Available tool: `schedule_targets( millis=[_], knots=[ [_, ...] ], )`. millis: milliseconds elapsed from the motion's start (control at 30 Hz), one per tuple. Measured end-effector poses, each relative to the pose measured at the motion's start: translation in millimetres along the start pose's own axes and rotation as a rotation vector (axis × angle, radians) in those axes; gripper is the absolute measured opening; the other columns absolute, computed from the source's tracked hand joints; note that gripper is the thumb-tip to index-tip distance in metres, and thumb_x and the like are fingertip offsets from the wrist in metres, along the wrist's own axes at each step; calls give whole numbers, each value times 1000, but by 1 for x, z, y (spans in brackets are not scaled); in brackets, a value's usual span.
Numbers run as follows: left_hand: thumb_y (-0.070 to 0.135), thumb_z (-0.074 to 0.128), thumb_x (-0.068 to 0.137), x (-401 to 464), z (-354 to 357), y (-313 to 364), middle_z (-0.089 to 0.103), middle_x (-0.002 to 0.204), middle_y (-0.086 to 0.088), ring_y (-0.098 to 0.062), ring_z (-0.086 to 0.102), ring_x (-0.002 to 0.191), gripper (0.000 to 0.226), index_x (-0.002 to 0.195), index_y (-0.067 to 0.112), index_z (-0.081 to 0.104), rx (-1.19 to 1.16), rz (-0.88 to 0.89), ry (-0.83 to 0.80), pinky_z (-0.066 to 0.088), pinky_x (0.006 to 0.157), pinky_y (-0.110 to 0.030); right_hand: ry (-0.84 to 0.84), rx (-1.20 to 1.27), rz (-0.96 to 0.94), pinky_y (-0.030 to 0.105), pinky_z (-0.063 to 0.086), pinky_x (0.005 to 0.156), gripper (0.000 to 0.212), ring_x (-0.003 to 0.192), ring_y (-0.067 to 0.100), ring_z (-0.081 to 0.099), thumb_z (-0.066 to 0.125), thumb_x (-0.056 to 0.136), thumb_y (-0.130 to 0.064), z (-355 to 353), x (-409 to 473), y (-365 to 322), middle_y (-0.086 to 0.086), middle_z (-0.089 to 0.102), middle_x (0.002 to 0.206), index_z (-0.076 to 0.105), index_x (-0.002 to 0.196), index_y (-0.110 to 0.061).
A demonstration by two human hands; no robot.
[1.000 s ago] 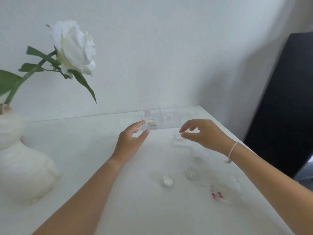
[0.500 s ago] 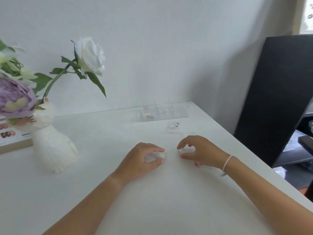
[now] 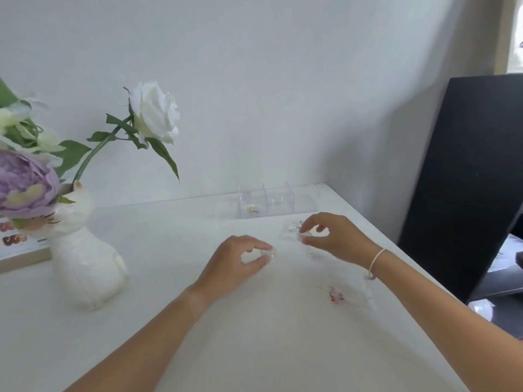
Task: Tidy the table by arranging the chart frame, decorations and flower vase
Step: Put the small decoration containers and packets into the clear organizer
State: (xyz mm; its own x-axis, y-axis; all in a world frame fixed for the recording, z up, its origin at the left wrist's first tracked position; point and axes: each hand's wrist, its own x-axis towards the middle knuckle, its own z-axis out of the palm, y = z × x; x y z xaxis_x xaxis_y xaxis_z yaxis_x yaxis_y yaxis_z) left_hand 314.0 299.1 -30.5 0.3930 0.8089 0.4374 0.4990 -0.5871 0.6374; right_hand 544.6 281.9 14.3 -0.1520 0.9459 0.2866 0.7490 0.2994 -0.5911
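Note:
My left hand (image 3: 236, 261) pinches a small clear round decoration (image 3: 267, 253) just above the white table (image 3: 175, 321). My right hand (image 3: 331, 236) pinches a second small clear decoration (image 3: 304, 236) near a little clear packet (image 3: 293, 229). A clear divided organiser box (image 3: 271, 203) stands by the back wall, with small items in its compartments. The white cat-shaped flower vase (image 3: 85, 267) stands at the left and holds a white rose (image 3: 154, 111) and a purple flower (image 3: 25, 182). Behind the vase the chart frame (image 3: 19, 250) shows only its wooden corner.
A clear plastic bag with small red pieces (image 3: 336, 295) lies flat under my right forearm. A black panel (image 3: 469, 179) stands beyond the table's right edge, and the white wall closes the back.
Both hands came back from the organiser box to the table's middle and each picked up a small clear decoration; since half a second ago they have lifted and moved slightly toward the box.

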Motion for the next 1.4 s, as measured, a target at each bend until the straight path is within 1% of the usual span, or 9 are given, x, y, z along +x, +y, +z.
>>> schedule_targets(
  millis=[167, 300, 500, 667, 800, 867, 1100, 1233, 1400],
  knots=[
    [29, 70, 78, 70, -17, 6, 61, 85, 30, 7, 53, 71, 9, 83, 36, 67, -1, -32, 100, 36, 63, 0, 127, 48, 11, -2, 36, 62, 18, 77, 7, 52, 68, 78, -30, -14, 48, 5, -18, 59, 82, 55, 70, -39],
    [30, 67, 79, 132, -22, 2, 65, 89, 15, 7, 51, 64, 11, 89, 28, 69, 76, -82, 43, 36, 59, 0, 212, 131, 47, -1, 36, 55, 11, 70, 6, 51, 69, 79, -27, -17, 87, 16, -16, 59, 80, 60, 73, -31],
    [25, 65, 81, 203, -16, -8, 66, 104, 0, -14, 59, 98, 17, 96, 18, 68, 288, -132, -220, 40, 78, -22, 251, 162, 56, 17, 39, 55, 8, 64, 3, 50, 69, 78, -29, -17, 125, 32, -6, 65, 92, 62, 77, -25],
    [24, 65, 81, 232, -9, -18, 60, 96, 6, -13, 54, 94, 20, 100, 17, 68, 429, -193, -449, 39, 61, -19, 263, 173, 66, 18, 38, 58, 8, 67, 10, 52, 69, 78, -30, -13, 135, 49, -5, 66, 92, 64, 79, -24],
    [24, 67, 78, 243, -4, -24, 61, 98, 8, -16, 56, 108, 20, 98, 19, 70, 551, -251, -569, 50, 91, -36, 248, 189, 85, 18, 37, 58, 9, 67, 8, 53, 69, 78, -31, -10, 138, 57, -6, 66, 92, 63, 76, -26],
    [25, 69, 75, 245, -1, -25, 61, 100, 8, -17, 55, 110, 20, 94, 20, 70, 574, -273, -602, 50, 95, -42, 243, 193, 96, 18, 37, 57, 10, 66, 6, 52, 69, 77, -33, -7, 139, 60, -8, 66, 91, 61, 74, -29],
    [38, 74, 69, 248, 5, -29, 67, 110, 3, -17, 57, 109, 28, 90, 21, 69, 643, -272, -653, 46, 91, -36, 230, 195, 101, 7, 37, 48, 14, 63, 2, 52, 70, 77, -33, 0, 144, 62, -10, 65, 87, 59, 67, -33],
    [40, 73, 70, 248, 2, -28, 67, 113, 0, -18, 57, 109, 32, 93, 19, 70, 654, -268, -669, 48, 95, -39, 227, 209, 94, 17, 37, 55, 15, 64, 2, 52, 70, 76, -32, 1, 148, 62, -9, 66, 88, 59, 67, -33],
    [31, 67, 78, 246, -4, -31, 65, 102, 5, -16, 57, 106, 20, 95, 20, 69, 522, -221, -580, 47, 91, -34, 217, 200, 63, 16, 35, 57, 15, 63, -5, 51, 71, 75, -30, 0, 157, 55, -10, 64, 83, 59, 67, -32]
  ],
)
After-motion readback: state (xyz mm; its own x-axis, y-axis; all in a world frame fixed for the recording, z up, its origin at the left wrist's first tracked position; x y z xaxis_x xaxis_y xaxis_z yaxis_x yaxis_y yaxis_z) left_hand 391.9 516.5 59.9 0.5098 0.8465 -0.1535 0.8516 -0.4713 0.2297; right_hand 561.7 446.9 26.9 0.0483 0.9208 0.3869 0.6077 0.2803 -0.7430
